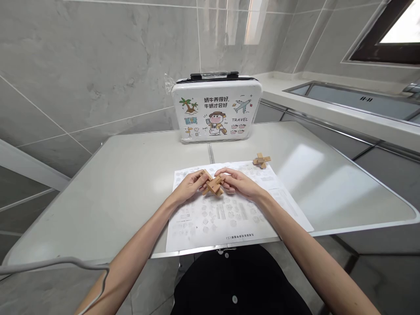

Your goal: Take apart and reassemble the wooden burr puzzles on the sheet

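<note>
A wooden interlocking puzzle point(215, 185) made of crossed notched bars is held up just above a printed sheet point(197, 238). My left hand point(189, 187) grips its left side, thumb on top and fingers curled beneath. From the right, my right hand point(239, 181) pinches a bar end between thumb and fingers. Small diagrams and lines of print cover the sheet. Another wooden cross-shaped puzzle point(261, 160) lies at the sheet's far right corner, apart from both hands. The inner joints of the held puzzle are too small to make out.
Both arms rest over the near edge of a pale folding table point(131, 175). A white printed case point(216, 109) with a black handle stands upright at its back, against the tiled wall. To the right is a counter with a sink point(357, 98). A grey cable point(65, 261) crosses the lower left.
</note>
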Motion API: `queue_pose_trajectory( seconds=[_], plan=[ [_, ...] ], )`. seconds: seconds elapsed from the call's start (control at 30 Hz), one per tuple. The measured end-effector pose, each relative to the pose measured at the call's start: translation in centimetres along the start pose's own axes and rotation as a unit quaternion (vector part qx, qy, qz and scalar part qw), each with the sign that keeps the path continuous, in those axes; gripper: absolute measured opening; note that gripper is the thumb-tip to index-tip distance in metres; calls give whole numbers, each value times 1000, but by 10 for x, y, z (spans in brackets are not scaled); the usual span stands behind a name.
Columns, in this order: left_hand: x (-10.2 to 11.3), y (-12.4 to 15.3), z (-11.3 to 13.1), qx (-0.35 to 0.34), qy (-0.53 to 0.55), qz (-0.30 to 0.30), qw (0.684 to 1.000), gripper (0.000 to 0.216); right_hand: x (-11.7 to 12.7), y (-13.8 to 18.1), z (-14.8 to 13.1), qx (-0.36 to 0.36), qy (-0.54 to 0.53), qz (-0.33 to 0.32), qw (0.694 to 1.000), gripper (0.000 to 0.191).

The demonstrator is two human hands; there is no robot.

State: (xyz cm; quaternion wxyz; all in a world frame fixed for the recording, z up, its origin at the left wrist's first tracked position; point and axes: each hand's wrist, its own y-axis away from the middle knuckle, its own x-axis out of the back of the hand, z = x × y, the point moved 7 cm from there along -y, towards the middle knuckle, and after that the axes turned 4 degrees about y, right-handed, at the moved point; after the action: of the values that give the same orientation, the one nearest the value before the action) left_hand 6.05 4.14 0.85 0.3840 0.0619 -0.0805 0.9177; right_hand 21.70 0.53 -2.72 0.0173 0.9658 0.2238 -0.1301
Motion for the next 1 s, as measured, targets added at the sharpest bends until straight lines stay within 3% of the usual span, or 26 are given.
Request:
queue_pose_trajectory(
  seconds=[0.1, 0.33, 0.43, 0.57, 0.63, 0.73, 0.87, 1.0],
  plan=[
    [-1, 0, 2, -7, 8, 5, 1000, 47, -3, 0, 6, -16, -9, -17, 1000, 37],
    [2, 1, 8, -15, -17, 49, 999, 45, -1, -1, 7, -18, -5, 11, 1000, 37],
    [3, 2, 7, -19, -32, 55, 998, 60, 2, -2, 7, -14, -7, 30, 999, 39],
    [-3, 3, 6, -27, -14, 22, 999, 103, 4, -2, 7, -14, -10, 42, 999, 41],
    [-5, 4, 6, -23, -34, 30, 999, 114, 4, -2, 7, -14, -10, 44, 999, 40],
    [-3, 6, 9, -15, -114, 73, 991, 97, 2, -2, 7, -14, -10, 41, 999, 40],
    [-5, 7, 18, -60, -193, 89, 975, 66, 1, -2, 6, -11, -13, 44, 999, 40],
    [-4, 6, 18, -71, -217, 89, 970, 63, 1, -2, 6, -10, -15, 45, 999, 37]
  ],
)
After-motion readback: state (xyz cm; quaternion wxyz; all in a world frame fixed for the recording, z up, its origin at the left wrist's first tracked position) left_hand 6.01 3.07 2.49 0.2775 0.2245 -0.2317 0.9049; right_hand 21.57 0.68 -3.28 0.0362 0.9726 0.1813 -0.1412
